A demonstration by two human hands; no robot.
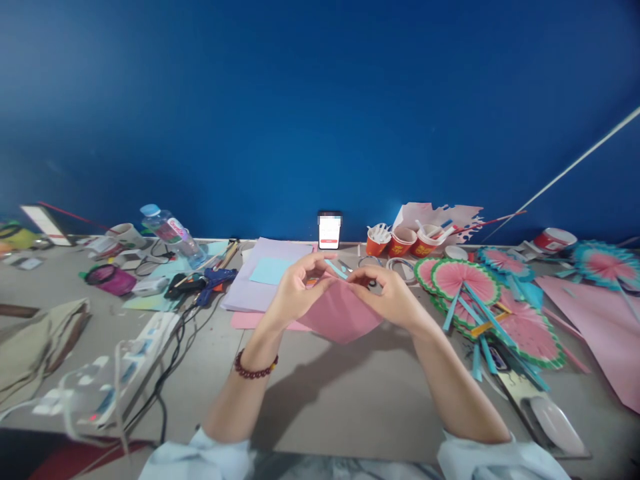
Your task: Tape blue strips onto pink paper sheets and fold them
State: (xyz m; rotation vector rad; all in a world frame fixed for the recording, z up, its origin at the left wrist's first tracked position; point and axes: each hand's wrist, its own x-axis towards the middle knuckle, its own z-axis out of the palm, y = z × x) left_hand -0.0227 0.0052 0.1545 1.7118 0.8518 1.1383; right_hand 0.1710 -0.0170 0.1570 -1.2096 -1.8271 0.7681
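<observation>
A pink sheet of paper [343, 313] is held up above the table between both hands, its lower part curving down to a point. My left hand [303, 287] pinches its upper edge between thumb and fingers. Close beside it, my right hand [383, 293] pinches the same edge from the other side. Behind the fingers, a thin light-blue strip [336, 269] shows in part; what it belongs to is hidden. Left of the hands lies a stack of lilac paper [245, 283] with a light-blue sheet [270, 271] on top.
A phone [329, 231] stands against the blue wall. Red paper cups [400, 243] hold white pieces. Watermelon-patterned paper fans [465, 280] lie at right, near a white mouse [555, 423]. At left are a blue glue gun [216, 283], a bottle [175, 233] and a power strip [135, 367] with cables.
</observation>
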